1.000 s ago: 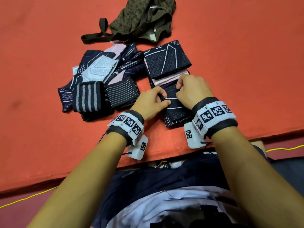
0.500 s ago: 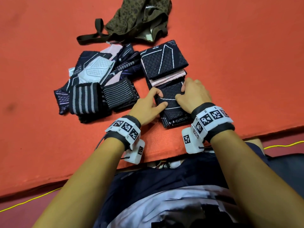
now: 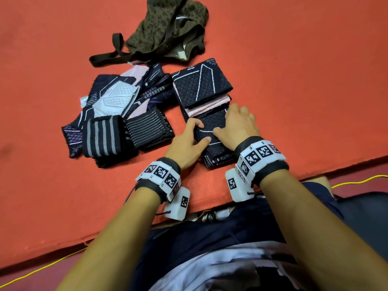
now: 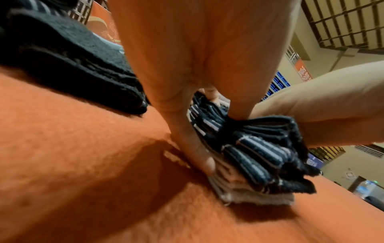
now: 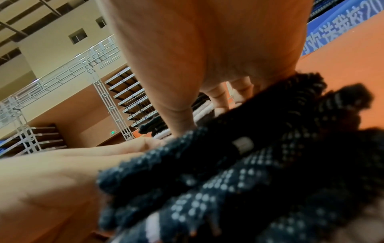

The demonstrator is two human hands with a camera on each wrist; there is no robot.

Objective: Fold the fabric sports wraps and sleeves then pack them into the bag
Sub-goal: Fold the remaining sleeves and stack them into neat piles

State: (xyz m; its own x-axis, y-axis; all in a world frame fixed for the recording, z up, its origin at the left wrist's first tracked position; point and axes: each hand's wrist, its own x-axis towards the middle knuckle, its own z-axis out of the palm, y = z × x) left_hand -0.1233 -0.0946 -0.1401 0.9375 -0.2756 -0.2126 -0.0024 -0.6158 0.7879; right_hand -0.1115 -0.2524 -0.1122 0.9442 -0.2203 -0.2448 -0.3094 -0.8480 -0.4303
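A folded dark patterned sleeve (image 3: 212,131) lies near the front edge of the orange mat (image 3: 294,80). My left hand (image 3: 201,133) grips its left edge, thumb on top and fingers down the side, as the left wrist view shows on the layered folded sleeve (image 4: 259,148). My right hand (image 3: 226,122) presses flat on top of it, fingers stretched toward a folded stack (image 3: 201,85) with a pink layer (image 3: 210,105). In the right wrist view the sleeve (image 5: 249,164) fills the foreground. The olive camouflage bag (image 3: 168,28) lies crumpled at the far side.
To the left lies a loose pile of patterned sleeves (image 3: 117,97), with a grey-striped wrap (image 3: 102,139) and a thin-striped wrap (image 3: 147,129) in front of it. The bag's dark strap (image 3: 109,57) trails left. The mat's front edge runs just behind my wrists.
My right hand has uncurled from a fist-like grip and slid forward, lying flat on the sleeve. My left hand has stayed at the left edge, shifting slightly forward.
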